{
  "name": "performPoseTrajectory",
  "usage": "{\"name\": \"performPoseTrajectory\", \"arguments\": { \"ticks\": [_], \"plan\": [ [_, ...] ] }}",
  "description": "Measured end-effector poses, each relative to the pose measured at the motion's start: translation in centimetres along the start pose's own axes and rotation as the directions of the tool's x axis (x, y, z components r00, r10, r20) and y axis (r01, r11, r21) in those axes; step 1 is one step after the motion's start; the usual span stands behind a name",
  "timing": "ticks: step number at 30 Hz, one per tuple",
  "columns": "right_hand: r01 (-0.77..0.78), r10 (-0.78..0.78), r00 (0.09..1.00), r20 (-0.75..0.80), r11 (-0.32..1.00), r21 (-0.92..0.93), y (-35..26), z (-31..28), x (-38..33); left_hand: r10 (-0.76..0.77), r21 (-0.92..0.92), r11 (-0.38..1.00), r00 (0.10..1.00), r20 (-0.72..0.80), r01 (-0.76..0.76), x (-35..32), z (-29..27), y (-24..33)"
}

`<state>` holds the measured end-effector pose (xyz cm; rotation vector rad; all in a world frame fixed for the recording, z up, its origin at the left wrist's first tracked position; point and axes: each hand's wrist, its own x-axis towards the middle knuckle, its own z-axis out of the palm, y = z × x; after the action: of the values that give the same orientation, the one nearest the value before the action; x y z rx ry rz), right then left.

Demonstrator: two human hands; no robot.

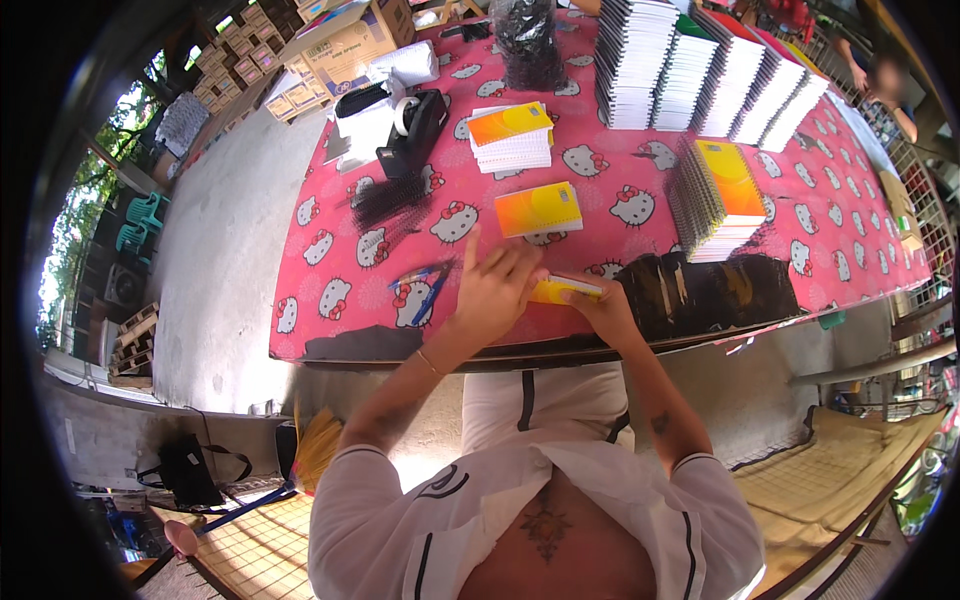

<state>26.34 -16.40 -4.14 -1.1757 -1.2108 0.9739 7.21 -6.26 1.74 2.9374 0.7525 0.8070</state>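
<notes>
head camera looks down, close

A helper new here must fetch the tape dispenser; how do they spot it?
On the pink table, look toward the left edge, just beyond the black coils. The tape dispenser is black too, but solid, with a pale tape roll in it.

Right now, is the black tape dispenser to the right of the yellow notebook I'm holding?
No, the black tape dispenser sits to the left of the yellow notebook in your right hand.
</notes>
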Motion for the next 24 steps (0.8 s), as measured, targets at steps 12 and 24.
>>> {"name": "performPoseTrajectory", "arguments": {
  "ticks": [12,24],
  "plan": [
    [0.017,-0.019,1.0,-0.025,0.996,-0.083,1.0,0.2,-0.2,0.015,0.158,0.987,0.998,0.061,-0.025,-4.4,3.7,4.4],
    [-0.057,0.056,0.998,-0.013,0.987,-0.148,0.5,-0.2,0.1,0.093,0.057,0.993,0.99,0.105,-0.1,-3.6,3.7,4.4]
  ]
}}
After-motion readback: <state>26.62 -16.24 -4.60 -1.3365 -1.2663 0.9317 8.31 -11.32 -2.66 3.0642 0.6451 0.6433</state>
